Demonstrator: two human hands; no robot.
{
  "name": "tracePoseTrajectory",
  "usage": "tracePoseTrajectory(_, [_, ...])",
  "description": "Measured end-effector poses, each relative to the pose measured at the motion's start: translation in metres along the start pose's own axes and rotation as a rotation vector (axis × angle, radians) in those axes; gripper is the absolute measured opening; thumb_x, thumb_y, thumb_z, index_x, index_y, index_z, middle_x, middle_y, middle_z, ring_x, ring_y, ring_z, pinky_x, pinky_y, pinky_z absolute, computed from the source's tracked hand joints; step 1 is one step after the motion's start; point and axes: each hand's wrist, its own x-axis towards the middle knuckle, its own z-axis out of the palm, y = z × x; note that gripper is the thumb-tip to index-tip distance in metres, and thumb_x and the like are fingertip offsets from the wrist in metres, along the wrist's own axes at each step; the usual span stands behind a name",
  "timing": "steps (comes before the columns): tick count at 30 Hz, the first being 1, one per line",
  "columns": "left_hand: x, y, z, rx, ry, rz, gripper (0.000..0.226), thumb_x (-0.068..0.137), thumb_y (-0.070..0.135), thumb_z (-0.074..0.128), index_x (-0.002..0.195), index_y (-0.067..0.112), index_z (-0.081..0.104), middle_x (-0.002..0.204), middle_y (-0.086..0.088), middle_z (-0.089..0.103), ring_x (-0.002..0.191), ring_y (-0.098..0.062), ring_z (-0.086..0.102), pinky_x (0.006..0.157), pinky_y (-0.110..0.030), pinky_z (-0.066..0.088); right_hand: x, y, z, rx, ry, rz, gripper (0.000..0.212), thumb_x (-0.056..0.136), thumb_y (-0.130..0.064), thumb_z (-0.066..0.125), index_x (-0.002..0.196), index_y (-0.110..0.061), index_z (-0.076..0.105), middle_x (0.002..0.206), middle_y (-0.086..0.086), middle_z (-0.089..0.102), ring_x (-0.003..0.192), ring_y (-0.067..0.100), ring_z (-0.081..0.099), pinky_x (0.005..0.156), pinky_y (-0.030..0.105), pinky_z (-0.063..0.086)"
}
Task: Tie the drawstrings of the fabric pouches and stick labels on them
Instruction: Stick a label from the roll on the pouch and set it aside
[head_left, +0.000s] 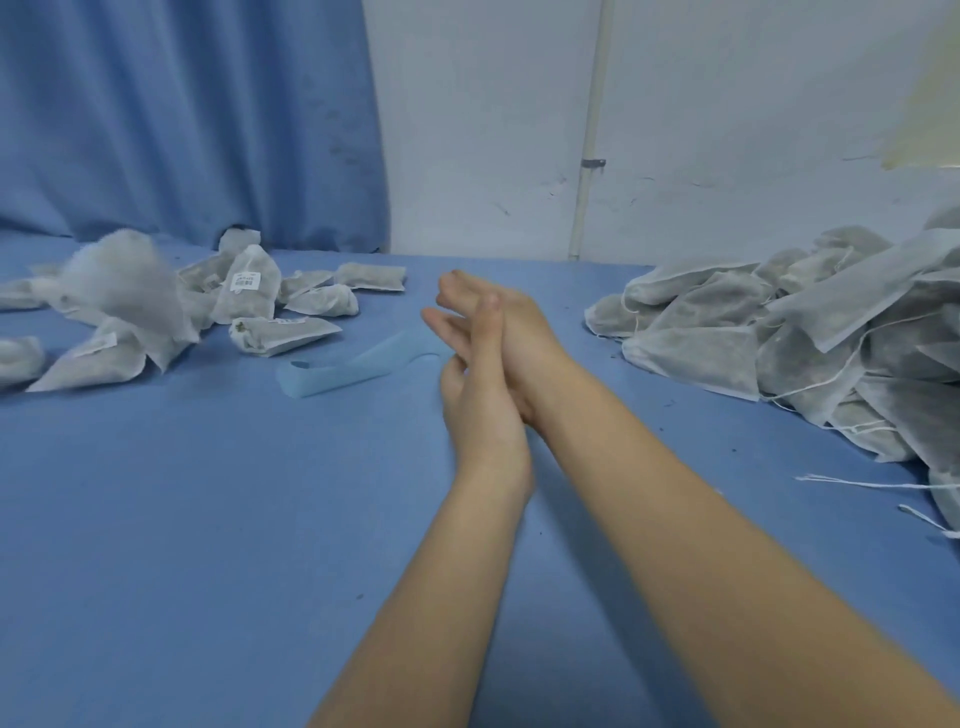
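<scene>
Both hands are meeting palm to palm at table centre: the left hand (480, 384) and right hand (511, 332) are lying flat together, fingers straight, grasping nothing. Untied pouches (779, 332) are lying heaped to the right, nearer the right hand. Labelled pouches (244, 291) are sitting to the left. A blue strip (353, 366) is lying just left of the fingers, its long axis running left-right.

Left hand (480, 395) and right hand (511, 332) pressed together over blue table (208, 519), pouch piles (810, 332) either side
</scene>
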Motion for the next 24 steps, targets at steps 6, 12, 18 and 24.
tracePoseTrajectory(6, [-0.005, -0.012, 0.005, 0.478, -0.133, 0.023, 0.060, 0.071, 0.070, 0.051, 0.092, 0.016, 0.066, 0.083, 0.004, 0.070, 0.081, -0.010, 0.067, 0.076, -0.030, 0.053, -0.012, -0.002, -0.038, -0.047, 0.118, -0.089, 0.029, 0.098, -0.012, 0.051, 0.126, -0.011, 0.057, 0.116, 0.000, 0.066, 0.098, 0.008, 0.067, 0.066, 0.014, 0.053])
tracePoseTrajectory(12, [-0.009, -0.026, 0.007, 0.682, -0.269, 0.125, 0.030, 0.097, 0.038, 0.044, 0.081, 0.020, 0.061, 0.079, 0.003, 0.069, 0.060, -0.012, 0.064, 0.070, -0.029, 0.054, -0.006, 0.000, -0.121, -1.143, 0.459, -0.347, 0.025, 0.093, -0.015, 0.049, 0.105, -0.019, 0.070, 0.109, 0.000, 0.065, 0.085, 0.007, 0.061, 0.075, 0.021, 0.046])
tracePoseTrajectory(18, [-0.003, -0.027, 0.007, 0.641, -0.239, 0.088, 0.020, 0.096, 0.018, 0.046, 0.084, 0.017, 0.061, 0.081, 0.004, 0.066, 0.061, -0.012, 0.060, 0.067, -0.024, 0.052, 0.026, 0.007, -0.191, -1.782, 0.398, 0.151, 0.051, 0.100, -0.044, 0.029, 0.130, -0.012, 0.057, 0.159, 0.007, 0.009, 0.141, 0.028, 0.013, 0.112, 0.036, 0.016])
tracePoseTrajectory(24, [-0.001, -0.029, 0.006, 0.661, -0.244, 0.104, 0.016, 0.095, 0.016, 0.048, 0.093, 0.013, 0.064, 0.081, 0.005, 0.067, 0.062, -0.011, 0.061, 0.067, -0.024, 0.053, 0.037, 0.011, -0.205, -1.802, 0.364, 0.282, 0.061, 0.100, -0.048, 0.017, 0.150, -0.014, 0.026, 0.160, 0.005, 0.009, 0.146, 0.023, 0.002, 0.116, 0.042, 0.004])
